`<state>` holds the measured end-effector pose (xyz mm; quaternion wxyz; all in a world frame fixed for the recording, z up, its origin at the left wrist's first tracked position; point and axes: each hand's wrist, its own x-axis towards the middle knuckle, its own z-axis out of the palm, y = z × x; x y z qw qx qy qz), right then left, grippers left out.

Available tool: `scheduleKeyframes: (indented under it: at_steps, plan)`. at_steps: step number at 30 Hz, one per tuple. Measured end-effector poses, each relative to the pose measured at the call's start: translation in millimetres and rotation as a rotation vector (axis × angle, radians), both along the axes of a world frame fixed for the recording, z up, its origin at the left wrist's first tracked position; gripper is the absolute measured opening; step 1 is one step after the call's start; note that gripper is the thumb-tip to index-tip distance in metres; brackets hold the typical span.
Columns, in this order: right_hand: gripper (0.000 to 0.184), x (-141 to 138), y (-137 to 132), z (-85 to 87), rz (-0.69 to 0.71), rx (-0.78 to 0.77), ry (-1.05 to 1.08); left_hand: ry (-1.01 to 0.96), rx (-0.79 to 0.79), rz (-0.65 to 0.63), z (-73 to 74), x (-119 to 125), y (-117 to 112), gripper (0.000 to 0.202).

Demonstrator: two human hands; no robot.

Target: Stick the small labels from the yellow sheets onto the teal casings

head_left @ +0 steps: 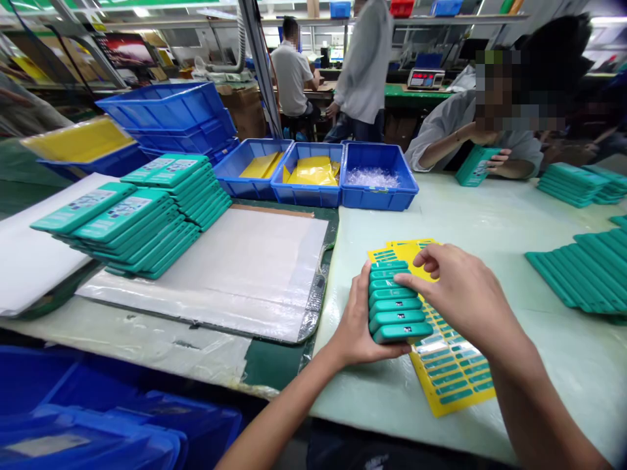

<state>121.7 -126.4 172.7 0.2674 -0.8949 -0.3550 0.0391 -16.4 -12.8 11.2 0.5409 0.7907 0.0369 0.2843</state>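
My left hand (353, 324) is wrapped around a short stack of teal flat cases (396, 305), held on edge above the table with their narrow ends facing me. Small dark printed marks show on the lower ends. My right hand (455, 284) is over the upper part of the stack; its thumb touches the end of one case. The other fingers are curled and apart from the thumb, with nothing visible between them. Beneath both hands lies a yellow label sheet (432, 399) with rows of small teal stickers, partly hidden by the stack and my right hand.
Piles of teal cases stand on a white-covered board (264, 261) at left and along the right edge. Blue bins (377, 198) at the back hold yellow sheets and clear scraps. Across the table a co-worker (441, 137) holds a teal case. Blue crates (98, 431) sit lower left.
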Motion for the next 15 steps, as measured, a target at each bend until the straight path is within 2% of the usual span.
scheduleKeyframes:
  at_steps: [4, 6, 8, 10, 12, 15]
  plan:
    - [0.025, 4, -8, -23.5, 0.113, 0.25, 0.342, -0.008, 0.019, -0.025, -0.5, 0, 1, 0.157]
    - [0.03, 9, -16, -38.5, 0.059, 0.423, 0.427, 0.001, 0.02, -0.023, 0.6, 0, 1, 0.156]
    - [0.036, 24, -29, -54.6, -0.096, 0.551, 0.426, 0.015, 0.012, -0.008, 3.4, -1, 2, 0.156]
    - [0.036, 46, -50, -70.9, -0.298, 0.526, 0.34, 0.025, 0.005, -0.007, 7.3, -1, 3, 0.152]
    - [0.027, 69, -74, -86.3, -0.448, 0.37, 0.251, 0.024, -0.005, -0.012, 10.6, -2, 4, 0.147]
    - [0.012, 84, -101, -106.0, -0.505, 0.194, 0.226, 0.038, -0.022, -0.01, 12.5, -2, 5, 0.145]
